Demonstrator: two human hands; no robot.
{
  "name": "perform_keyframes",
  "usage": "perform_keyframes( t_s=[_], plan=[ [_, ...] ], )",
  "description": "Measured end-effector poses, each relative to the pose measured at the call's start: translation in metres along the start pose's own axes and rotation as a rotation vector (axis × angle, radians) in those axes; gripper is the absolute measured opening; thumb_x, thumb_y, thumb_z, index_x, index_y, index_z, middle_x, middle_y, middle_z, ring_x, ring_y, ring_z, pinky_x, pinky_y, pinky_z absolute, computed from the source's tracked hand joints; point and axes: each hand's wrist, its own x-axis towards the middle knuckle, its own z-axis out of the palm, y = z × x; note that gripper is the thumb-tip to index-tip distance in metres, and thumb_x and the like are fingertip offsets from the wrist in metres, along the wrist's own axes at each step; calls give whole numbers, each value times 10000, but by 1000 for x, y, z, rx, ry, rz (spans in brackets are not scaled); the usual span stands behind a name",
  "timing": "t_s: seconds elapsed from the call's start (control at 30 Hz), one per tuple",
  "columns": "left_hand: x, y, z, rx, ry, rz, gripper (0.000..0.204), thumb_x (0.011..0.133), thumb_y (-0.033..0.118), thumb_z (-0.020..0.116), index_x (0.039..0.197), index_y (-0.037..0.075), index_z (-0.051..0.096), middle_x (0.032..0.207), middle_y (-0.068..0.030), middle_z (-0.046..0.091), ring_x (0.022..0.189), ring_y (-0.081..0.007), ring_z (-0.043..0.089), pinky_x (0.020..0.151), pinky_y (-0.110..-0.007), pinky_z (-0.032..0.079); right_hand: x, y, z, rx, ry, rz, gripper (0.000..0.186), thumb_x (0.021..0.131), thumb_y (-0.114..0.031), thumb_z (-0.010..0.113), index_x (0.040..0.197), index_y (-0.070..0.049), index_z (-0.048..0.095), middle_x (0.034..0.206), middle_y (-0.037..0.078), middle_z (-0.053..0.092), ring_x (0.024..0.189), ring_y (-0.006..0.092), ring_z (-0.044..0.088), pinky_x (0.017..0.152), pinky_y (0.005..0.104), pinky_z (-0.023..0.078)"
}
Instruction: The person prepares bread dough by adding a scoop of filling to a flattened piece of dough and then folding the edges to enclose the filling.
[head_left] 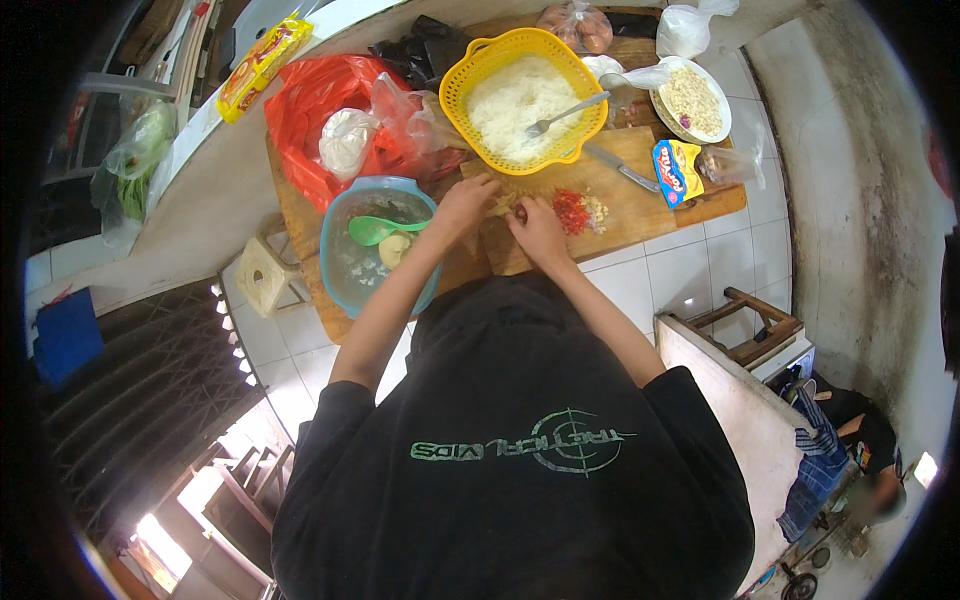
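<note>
My left hand (462, 210) is at the left part of a wooden cutting board (520, 258), its fingers curled near small pale yellow-brown bits (500, 205). My right hand (537, 232) is just right of it, fingers bent round something small I cannot make out. Beside them lie chopped red pieces (570, 210) and pale chopped pieces (597, 212). A knife (635, 175) lies toward the board's back right. Left of my left hand, a blue plastic container (345, 285) holds a green spoon (370, 228) and a pale dough lump (395, 250).
Behind are a yellow basket (460, 95) of white shreds with a fork (565, 115), a red bag (305, 110), a white bowl (690, 100) and a yellow-blue packet (675, 175). A stool (265, 275) stands left. Another person (860, 430) is at the lower right.
</note>
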Motion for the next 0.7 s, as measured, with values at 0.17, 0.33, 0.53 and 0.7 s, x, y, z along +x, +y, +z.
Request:
perform_keyframes(
  t_s=[0.17,0.33,0.53,0.7],
  plan=[
    [3,-1,0,19,-16,-11,190,819,112,641,998,54,614,970,-149,598,915,-375,609,760,-459,494,4,4,6,32,31,-24,259,836,-203,677,981,7,635,897,204,591,855,386,604,740,456,489],
    [3,2,-1,51,-12,-14,168,840,130,623,988,52,612,968,-150,599,916,-375,609,760,-462,493,6,4,10,18,44,-16,209,829,-177,671,954,-11,654,874,189,602,828,354,612,739,436,491],
    [4,0,-3,34,-57,-27,161,871,155,600,994,51,614,961,-158,596,922,-376,607,760,-459,490,6,-4,4,103,-19,-11,164,824,-109,643,953,-9,650,849,186,599,803,334,611,742,416,491],
    [3,0,0,-32,-12,-43,151,866,136,616,978,36,622,954,-171,612,898,-381,618,752,-446,498,4,-7,1,191,8,-54,133,831,-85,641,940,-9,636,832,163,617,764,285,621,714,375,495]
  ],
)
